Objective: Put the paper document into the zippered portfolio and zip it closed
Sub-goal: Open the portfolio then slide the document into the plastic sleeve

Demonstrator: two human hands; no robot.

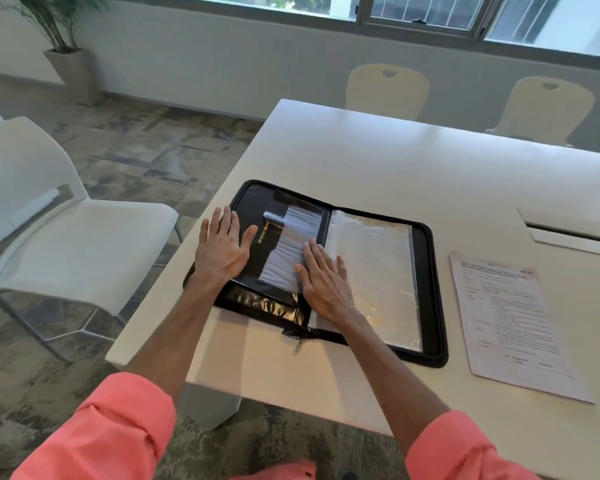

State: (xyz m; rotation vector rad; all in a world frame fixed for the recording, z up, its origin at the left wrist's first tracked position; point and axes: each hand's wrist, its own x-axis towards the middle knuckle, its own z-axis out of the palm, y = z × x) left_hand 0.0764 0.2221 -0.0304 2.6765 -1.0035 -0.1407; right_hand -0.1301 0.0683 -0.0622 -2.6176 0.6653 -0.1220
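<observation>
I see the portfolio (426, 299) lying open and flat on the white bench (395, 168), near the bench's left front corner. Its black zip border runs all round, and the zip pull (298, 346) hangs off the front edge at the spine. The left half is black with pockets, gold lettering and a pale ribbed panel; the right half carries a clear plastic sleeve (378, 265) that catches the light.

My left hand (222, 244) lies palm down on the outer edge of the left half, fingers (226, 216) spread and straight, thumb pointing toward the spine. It pinches nothing. My right hand (324, 282) lies palm down across the spine, its fingers (314, 252) held loosely together and flat, their tips on the pale panel and the heel of the hand on the plastic sleeve. It grips nothing either. Both forearms are bare, with pink sleeves (118, 427) rolled up.

The paper (513, 323), a printed form, lies flat on the bench just to the right of the portfolio, apart from it and touched by neither hand.

A white chair (66, 230) stands to the left of the bench, two cream chairs (388, 88) at its far side, and a potted plant (66, 46) in the far corner below the windows.
</observation>
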